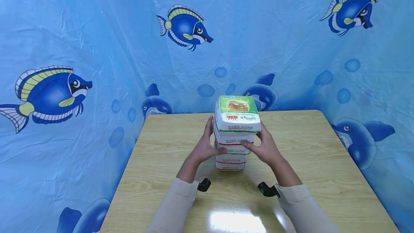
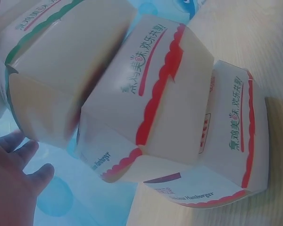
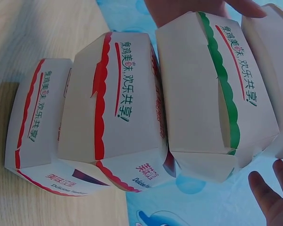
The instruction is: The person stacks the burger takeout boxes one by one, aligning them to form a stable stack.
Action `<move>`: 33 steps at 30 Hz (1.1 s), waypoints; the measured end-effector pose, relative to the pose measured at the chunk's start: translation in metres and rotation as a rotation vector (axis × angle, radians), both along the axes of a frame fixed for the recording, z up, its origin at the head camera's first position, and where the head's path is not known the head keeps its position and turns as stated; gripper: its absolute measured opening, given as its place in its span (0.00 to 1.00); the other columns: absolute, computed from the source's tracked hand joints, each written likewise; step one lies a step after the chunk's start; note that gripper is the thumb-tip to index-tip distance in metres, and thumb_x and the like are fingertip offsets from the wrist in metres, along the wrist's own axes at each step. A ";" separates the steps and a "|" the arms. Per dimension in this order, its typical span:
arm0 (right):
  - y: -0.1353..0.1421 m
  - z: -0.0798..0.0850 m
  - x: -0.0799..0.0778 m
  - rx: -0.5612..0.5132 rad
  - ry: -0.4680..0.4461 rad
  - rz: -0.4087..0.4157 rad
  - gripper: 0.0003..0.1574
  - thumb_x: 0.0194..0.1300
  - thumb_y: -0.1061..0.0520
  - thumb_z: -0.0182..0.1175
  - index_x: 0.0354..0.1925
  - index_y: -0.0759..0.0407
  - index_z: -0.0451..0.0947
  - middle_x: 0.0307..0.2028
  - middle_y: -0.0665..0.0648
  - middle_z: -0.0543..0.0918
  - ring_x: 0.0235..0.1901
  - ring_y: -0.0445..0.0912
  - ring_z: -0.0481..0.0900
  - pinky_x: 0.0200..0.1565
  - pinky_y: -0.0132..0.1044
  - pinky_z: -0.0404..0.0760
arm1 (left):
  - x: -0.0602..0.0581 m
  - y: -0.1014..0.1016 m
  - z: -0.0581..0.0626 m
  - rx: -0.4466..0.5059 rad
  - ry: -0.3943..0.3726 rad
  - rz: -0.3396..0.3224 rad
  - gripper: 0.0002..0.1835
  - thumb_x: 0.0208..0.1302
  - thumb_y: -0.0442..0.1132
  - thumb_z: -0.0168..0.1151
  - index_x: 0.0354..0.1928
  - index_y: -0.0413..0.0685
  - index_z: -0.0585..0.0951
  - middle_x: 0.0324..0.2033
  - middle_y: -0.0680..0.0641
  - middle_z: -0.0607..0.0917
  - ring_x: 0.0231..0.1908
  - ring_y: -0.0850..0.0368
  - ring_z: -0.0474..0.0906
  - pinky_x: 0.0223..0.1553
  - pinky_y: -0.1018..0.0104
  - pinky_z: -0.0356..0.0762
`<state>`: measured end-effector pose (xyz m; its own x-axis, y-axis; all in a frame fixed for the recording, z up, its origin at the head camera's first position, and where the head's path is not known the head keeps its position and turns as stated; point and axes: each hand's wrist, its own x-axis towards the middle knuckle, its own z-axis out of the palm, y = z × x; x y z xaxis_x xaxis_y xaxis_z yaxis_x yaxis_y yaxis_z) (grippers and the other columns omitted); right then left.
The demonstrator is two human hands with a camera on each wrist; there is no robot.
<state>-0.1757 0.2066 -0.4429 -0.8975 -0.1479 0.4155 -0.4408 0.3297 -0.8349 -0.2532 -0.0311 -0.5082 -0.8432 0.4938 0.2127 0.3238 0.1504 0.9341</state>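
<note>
A stack of several white paper burger boxes (image 1: 230, 158) stands on the table, their edges trimmed with red or green scallops. The uppermost box (image 1: 238, 112) has a green lid with a burger picture. My left hand (image 1: 204, 147) holds the upper boxes from the left, its thumb across the front. From the right, my right hand (image 1: 266, 148) holds them too, thumb on the front, with its fingers partly hidden behind. In the left wrist view, a green-trimmed box (image 2: 47, 103) leans over the red-trimmed ones. The right wrist view shows a green-trimmed box (image 3: 198, 84) near my fingers (image 3: 264, 190).
The stack stands on a light wooden table (image 1: 168, 132). A blue curtain (image 1: 123, 17) printed with fish and dolphins surrounds its back and sides. Dark wrist-camera mounts (image 1: 203, 185) stick out by both sleeves.
</note>
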 end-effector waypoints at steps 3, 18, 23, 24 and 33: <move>0.000 0.000 0.000 0.000 -0.005 0.002 0.44 0.58 0.65 0.68 0.68 0.61 0.60 0.58 0.62 0.74 0.60 0.58 0.70 0.61 0.67 0.61 | -0.001 0.000 0.001 0.007 -0.005 0.008 0.68 0.45 0.50 0.80 0.75 0.76 0.35 0.74 0.56 0.55 0.73 0.54 0.45 0.67 0.37 0.44; -0.001 -0.002 -0.003 0.001 -0.024 -0.002 0.47 0.59 0.62 0.68 0.71 0.55 0.57 0.61 0.59 0.72 0.62 0.57 0.68 0.61 0.67 0.60 | -0.004 -0.003 0.002 0.008 -0.011 -0.027 0.67 0.50 0.46 0.77 0.76 0.71 0.32 0.73 0.52 0.57 0.72 0.54 0.47 0.67 0.38 0.45; -0.002 -0.001 -0.003 -0.001 -0.024 -0.008 0.47 0.59 0.62 0.68 0.72 0.56 0.57 0.62 0.60 0.72 0.63 0.57 0.68 0.61 0.66 0.60 | 0.000 -0.004 0.013 -0.014 -0.006 -0.055 0.67 0.53 0.41 0.75 0.76 0.63 0.29 0.74 0.47 0.54 0.73 0.50 0.46 0.67 0.38 0.45; -0.002 -0.001 -0.003 -0.001 -0.027 -0.009 0.47 0.59 0.62 0.68 0.71 0.56 0.57 0.62 0.60 0.72 0.63 0.57 0.68 0.61 0.66 0.60 | 0.000 -0.003 0.013 -0.016 -0.004 -0.056 0.67 0.53 0.41 0.75 0.76 0.62 0.29 0.74 0.47 0.54 0.73 0.49 0.46 0.68 0.38 0.45; -0.001 -0.002 -0.001 -0.004 -0.029 -0.014 0.48 0.59 0.62 0.68 0.72 0.56 0.56 0.61 0.60 0.72 0.62 0.58 0.68 0.61 0.67 0.60 | -0.004 -0.002 0.002 0.014 -0.013 -0.009 0.68 0.46 0.52 0.78 0.76 0.72 0.34 0.74 0.54 0.54 0.73 0.52 0.45 0.67 0.36 0.44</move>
<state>-0.1771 0.2057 -0.4447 -0.9110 -0.1339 0.3900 -0.4121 0.3321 -0.8485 -0.2570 -0.0326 -0.5066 -0.8413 0.4988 0.2085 0.3128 0.1346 0.9402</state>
